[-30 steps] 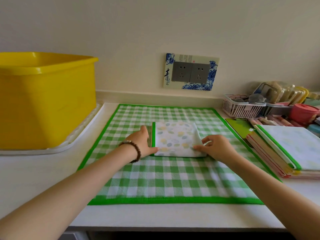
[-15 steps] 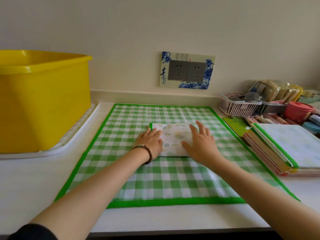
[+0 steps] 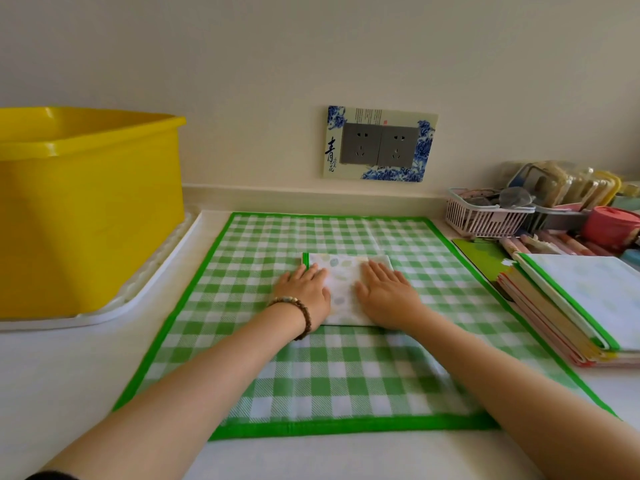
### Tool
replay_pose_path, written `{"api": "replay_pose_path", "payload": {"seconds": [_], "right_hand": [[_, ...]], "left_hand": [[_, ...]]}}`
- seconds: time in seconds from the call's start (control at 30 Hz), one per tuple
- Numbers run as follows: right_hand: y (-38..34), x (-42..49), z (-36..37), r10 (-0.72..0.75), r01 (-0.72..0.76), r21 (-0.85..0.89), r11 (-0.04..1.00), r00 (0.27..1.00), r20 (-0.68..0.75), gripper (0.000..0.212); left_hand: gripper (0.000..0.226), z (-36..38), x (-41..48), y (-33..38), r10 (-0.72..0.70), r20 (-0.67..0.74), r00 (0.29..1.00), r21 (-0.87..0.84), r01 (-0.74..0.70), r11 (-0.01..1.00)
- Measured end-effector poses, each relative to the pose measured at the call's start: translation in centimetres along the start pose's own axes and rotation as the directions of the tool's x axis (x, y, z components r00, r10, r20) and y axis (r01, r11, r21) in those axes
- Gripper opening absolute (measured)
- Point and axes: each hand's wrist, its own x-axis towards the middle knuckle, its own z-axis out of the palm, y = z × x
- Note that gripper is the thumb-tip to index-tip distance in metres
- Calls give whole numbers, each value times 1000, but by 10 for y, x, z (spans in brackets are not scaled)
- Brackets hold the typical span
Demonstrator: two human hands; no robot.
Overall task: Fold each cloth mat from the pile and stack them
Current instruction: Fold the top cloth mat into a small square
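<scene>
A small folded cloth mat (image 3: 343, 289), white with pale dots and a green edge at its left, lies in the middle of a spread green checked mat (image 3: 346, 375). My left hand (image 3: 304, 292) lies flat on its left side, palm down, fingers together. My right hand (image 3: 386, 292) lies flat on its right side the same way. Neither hand grips anything. A pile of unfolded mats (image 3: 575, 303) sits at the right, a white one with green trim on top.
A big yellow tub (image 3: 86, 209) stands on a white tray (image 3: 145, 292) at the left. At the back right are a white basket (image 3: 485, 216), a red lidded pot (image 3: 611, 225) and other clutter. A double wall socket (image 3: 379, 145) is behind.
A second ago both hands held the folded mat's side edges. Now they lie flat on top of it, and the right hand has slid toward me.
</scene>
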Motion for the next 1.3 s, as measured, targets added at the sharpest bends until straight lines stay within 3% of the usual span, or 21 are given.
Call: {"api": "replay_pose_path", "payload": {"seconds": [0.37, 0.47, 0.63, 0.8, 1.17, 1.23, 1.3], "right_hand": [[17, -3, -6, 13, -12, -15, 1000, 999, 52, 61], [15, 1, -8, 11, -12, -35, 999, 1000, -12, 58], [-9, 26, -8, -138, 136, -28, 990, 987, -88, 52], [-12, 44, -2, -216, 215, 58, 975, 976, 14, 51], [39, 27, -12, -35, 34, 43, 998, 999, 38, 54], [35, 26, -16, -17, 15, 120, 993, 1000, 20, 55], [34, 22, -26, 31, -29, 329, 944, 1000, 1, 54]], "left_hand": [[47, -9, 25, 9, -8, -128, 992, 99, 21, 995], [49, -1, 30, 3, -5, -77, 997, 36, 8, 999], [55, 2, 36, 1, -25, -5, 1000, -21, 25, 999], [56, 4, 37, -1, -34, -1, 999, -74, 34, 997], [55, 3, 34, -2, -30, 8, 1000, -127, 31, 991], [55, 0, 32, -1, -32, 13, 999, -147, 34, 989], [57, -4, 29, -1, -29, 29, 999, -190, 34, 981]]}}
